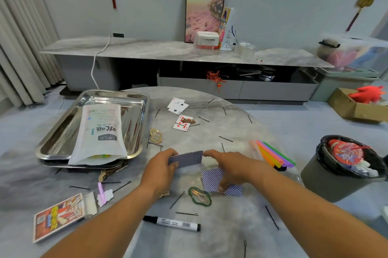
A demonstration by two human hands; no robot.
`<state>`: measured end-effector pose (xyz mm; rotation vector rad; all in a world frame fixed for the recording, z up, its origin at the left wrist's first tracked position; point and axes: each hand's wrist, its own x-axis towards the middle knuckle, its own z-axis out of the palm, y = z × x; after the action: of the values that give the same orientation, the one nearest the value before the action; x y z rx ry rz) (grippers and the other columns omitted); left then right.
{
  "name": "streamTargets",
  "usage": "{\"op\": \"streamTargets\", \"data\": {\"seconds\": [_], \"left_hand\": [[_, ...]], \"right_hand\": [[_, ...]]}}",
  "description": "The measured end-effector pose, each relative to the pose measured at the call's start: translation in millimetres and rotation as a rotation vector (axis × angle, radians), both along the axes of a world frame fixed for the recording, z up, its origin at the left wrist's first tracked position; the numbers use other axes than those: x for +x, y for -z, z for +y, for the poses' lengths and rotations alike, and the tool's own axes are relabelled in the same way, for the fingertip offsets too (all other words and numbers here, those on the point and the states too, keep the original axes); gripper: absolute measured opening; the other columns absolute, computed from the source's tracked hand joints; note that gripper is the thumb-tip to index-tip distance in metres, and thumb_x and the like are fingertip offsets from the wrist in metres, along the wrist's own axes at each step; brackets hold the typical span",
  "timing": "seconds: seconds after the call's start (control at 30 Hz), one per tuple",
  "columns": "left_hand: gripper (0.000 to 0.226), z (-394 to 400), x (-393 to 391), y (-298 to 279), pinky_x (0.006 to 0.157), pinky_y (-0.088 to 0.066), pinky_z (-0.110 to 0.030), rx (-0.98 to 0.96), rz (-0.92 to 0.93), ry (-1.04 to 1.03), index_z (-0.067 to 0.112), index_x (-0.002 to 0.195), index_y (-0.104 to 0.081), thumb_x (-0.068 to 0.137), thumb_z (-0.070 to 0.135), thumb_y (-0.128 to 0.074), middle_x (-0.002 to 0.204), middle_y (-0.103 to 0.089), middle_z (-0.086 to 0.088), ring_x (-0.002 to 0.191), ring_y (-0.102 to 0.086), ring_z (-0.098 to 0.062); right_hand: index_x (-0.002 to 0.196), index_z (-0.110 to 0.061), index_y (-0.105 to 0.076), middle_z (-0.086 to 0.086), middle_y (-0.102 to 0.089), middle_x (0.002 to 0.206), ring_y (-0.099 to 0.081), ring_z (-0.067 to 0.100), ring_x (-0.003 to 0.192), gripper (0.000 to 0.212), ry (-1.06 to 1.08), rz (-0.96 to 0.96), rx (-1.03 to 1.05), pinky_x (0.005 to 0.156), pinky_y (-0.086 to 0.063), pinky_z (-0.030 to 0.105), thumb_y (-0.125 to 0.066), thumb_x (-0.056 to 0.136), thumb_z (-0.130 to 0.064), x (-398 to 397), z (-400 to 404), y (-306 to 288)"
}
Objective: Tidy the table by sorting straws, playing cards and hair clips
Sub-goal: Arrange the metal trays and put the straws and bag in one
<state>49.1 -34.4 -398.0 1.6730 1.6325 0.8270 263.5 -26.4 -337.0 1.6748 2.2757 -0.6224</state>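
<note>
My left hand (161, 170) and my right hand (228, 168) together grip a small stack of blue-backed playing cards (185, 158) above the table's middle. Two more blue-backed cards (218, 182) lie under my right hand. Face-up cards (178, 105) lie farther back, and a brown hair clip (188, 120) rests on a red one (183, 125). Coloured straws (273, 153) lie to the right. A green hair clip (199, 196), a gold one (155, 134) and a pink one (102, 193) sit on the table, with several black bobby pins (177, 199) scattered about.
A steel tray (63, 131) at the left holds a white straw bag (98, 131). The open card box (60, 215) lies near left, a black marker (172, 223) near the front. A lined bin (344, 165) stands right of the grey marble table (231, 226).
</note>
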Motion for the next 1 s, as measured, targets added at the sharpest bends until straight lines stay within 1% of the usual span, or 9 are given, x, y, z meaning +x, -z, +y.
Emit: {"op": "streamTargets", "data": {"seconds": [0.17, 0.33, 0.47, 0.57, 0.63, 0.7, 0.8, 0.9, 1.0], "left_hand": [[0.022, 9.7, -13.9, 2.2, 0.076, -0.046, -0.029, -0.041, 0.012, -0.029, 0.027, 0.1, -0.061, 0.094, 0.006, -0.054, 0.098, -0.066, 0.002, 0.091, -0.06, -0.016], [0.054, 12.0, -15.3, -1.2, 0.073, -0.046, -0.019, -0.089, -0.098, 0.231, 0.04, 0.1, -0.059, 0.08, -0.01, -0.058, 0.107, -0.061, 0.004, 0.092, -0.058, -0.011], [0.043, 14.1, -1.9, 6.3, 0.081, -0.049, -0.014, -0.088, -0.302, 0.174, 0.028, 0.104, -0.061, 0.076, 0.0, -0.076, 0.111, -0.063, 0.0, 0.101, -0.062, -0.009], [0.031, 21.8, 0.7, 15.5, 0.09, -0.053, -0.031, -0.037, -0.37, 0.058, 0.023, 0.093, -0.065, 0.08, -0.005, -0.07, 0.098, -0.069, -0.004, 0.098, -0.066, -0.021], [0.032, 29.2, -2.7, 16.9, 0.088, -0.055, -0.039, -0.009, -0.37, 0.024, 0.026, 0.087, -0.068, 0.08, -0.004, -0.07, 0.091, -0.071, -0.003, 0.092, -0.067, -0.021], [0.025, 39.2, -6.6, 15.8, 0.082, -0.055, -0.034, 0.024, -0.353, 0.01, 0.025, 0.084, -0.07, 0.081, 0.0, -0.071, 0.086, -0.072, 0.0, 0.086, -0.067, -0.017], [0.016, 55.3, -11.2, 13.2, 0.072, -0.049, -0.02, 0.085, -0.282, 0.008, 0.024, 0.084, -0.071, 0.086, 0.008, -0.069, 0.083, -0.072, 0.009, 0.079, -0.064, -0.005], [0.012, 68.2, -16.6, 21.2, 0.067, -0.046, -0.02, 0.124, -0.277, -0.041, 0.027, 0.085, -0.069, 0.089, 0.015, -0.067, 0.081, -0.07, 0.015, 0.076, -0.062, -0.002], [0.013, 72.1, -20.6, 30.4, 0.07, -0.049, -0.024, 0.172, -0.337, -0.169, 0.029, 0.086, -0.068, 0.089, 0.017, -0.066, 0.083, -0.07, 0.016, 0.077, -0.065, -0.007]], "right_hand": [[0.149, -0.039, -0.025, 0.004, -0.058, 0.126, -0.052, 0.025, 0.117, 0.095, 0.059, 0.143, 0.084, 0.095, -0.037, 0.031, -0.083, 0.075, -0.028, -5.9, 13.8, -17.3], [0.143, -0.03, -0.037, 0.001, -0.063, 0.111, -0.051, 0.023, 0.109, 0.075, 0.008, 0.222, 0.273, 0.08, -0.03, 0.028, -0.074, 0.08, -0.016, -34.3, 30.1, 9.4], [0.117, -0.021, -0.059, -0.002, -0.047, 0.108, -0.044, 0.015, 0.105, 0.044, 0.093, 0.49, 0.307, 0.08, -0.034, 0.02, -0.071, 0.077, -0.007, -52.3, 32.4, 45.1], [0.113, -0.027, -0.054, -0.005, -0.041, 0.118, -0.043, 0.007, 0.115, 0.044, 0.197, 0.718, 0.216, 0.089, -0.034, 0.009, -0.067, 0.077, -0.005, -60.5, 32.2, 55.8], [0.115, -0.035, -0.046, -0.005, -0.043, 0.122, -0.044, 0.002, 0.118, 0.052, 0.208, 0.83, 0.146, 0.094, -0.036, 0.012, -0.06, 0.077, -0.002, -64.3, 37.5, 56.1], [0.113, -0.042, -0.045, -0.005, -0.049, 0.123, -0.045, -0.001, 0.121, 0.06, 0.236, 0.964, 0.13, 0.096, -0.037, 0.014, -0.053, 0.077, 0.004, -71.2, 49.9, 51.1], [0.109, -0.033, -0.057, -0.004, -0.061, 0.118, -0.057, 0.005, 0.113, 0.052, 0.399, 1.12, 0.258, 0.094, -0.043, 0.014, -0.046, 0.081, 0.009, -79.7, 86.9, 38.1], [0.115, -0.021, -0.067, 0.001, -0.061, 0.125, -0.061, 0.009, 0.103, 0.034, 0.494, 0.882, 0.404, 0.08, -0.044, 0.012, -0.052, 0.091, -0.003, -83.2, 142.4, 33.6], [0.132, -0.016, -0.059, 0.004, -0.056, 0.138, -0.056, 0.02, 0.12, 0.041, 0.502, 0.583, 0.31, 0.09, -0.04, 0.023, -0.065, 0.092, -0.018, -81.3, 182.7, 47.0]]}}
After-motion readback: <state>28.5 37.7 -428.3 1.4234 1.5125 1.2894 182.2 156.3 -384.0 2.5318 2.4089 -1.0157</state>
